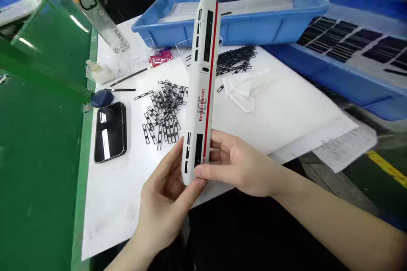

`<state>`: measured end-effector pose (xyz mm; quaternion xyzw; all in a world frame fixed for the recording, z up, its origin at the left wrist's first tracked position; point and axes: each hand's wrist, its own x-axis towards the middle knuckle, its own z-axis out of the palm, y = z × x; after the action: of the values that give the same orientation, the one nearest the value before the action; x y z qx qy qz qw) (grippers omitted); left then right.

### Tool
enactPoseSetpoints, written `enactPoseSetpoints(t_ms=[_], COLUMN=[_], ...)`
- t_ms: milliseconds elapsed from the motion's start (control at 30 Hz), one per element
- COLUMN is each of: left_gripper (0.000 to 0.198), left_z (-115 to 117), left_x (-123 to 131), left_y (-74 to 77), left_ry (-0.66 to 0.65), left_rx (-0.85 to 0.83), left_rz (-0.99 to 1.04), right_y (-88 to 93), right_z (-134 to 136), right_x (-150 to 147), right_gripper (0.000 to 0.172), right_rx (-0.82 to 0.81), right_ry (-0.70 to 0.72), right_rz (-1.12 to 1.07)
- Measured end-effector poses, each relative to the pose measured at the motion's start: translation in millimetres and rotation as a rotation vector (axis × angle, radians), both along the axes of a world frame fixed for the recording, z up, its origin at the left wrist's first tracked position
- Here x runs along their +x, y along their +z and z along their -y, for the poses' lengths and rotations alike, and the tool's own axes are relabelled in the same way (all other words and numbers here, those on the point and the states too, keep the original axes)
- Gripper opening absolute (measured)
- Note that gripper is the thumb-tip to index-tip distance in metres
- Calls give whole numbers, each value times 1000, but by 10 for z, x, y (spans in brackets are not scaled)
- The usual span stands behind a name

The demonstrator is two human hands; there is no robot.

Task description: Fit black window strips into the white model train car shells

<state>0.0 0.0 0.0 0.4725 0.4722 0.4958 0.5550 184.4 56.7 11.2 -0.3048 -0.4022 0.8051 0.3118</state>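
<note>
Our left hand (163, 203) and right hand (243, 165), both gripping, a white-covered table (117, 207) under them, a blue plastic bin (260, 27) beyond, the ICE Bordrestaurant train-car shell (194, 80) we held in both by its near end above the table, a black smartphone (110, 133) that lay left, loose black frame strips (167, 103) between.

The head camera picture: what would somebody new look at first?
Probably the long white model train car with its red stripe, right in the middle, its near end held by the left hand and right hand. Then maybe the big blue bin behind it, and the messy pile of little black frames on the white tabletop, left of the train.
</note>
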Motion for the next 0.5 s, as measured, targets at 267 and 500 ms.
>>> enactPoseSetpoints(t_ms=[267, 500], left_gripper=[61, 59], left_z=[-70, -34], left_x=[-20, 27], left_y=[-8, 0], left_ry=[-54, 23], left_rx=[-18, -69], left_rz=[57, 107], right_y=[-51, -65], right_z=[-8, 42], right_x=[-3, -52], right_gripper=[35, 39], right_rx=[-25, 80], right_ry=[-19, -90], right_rz=[-4, 30])
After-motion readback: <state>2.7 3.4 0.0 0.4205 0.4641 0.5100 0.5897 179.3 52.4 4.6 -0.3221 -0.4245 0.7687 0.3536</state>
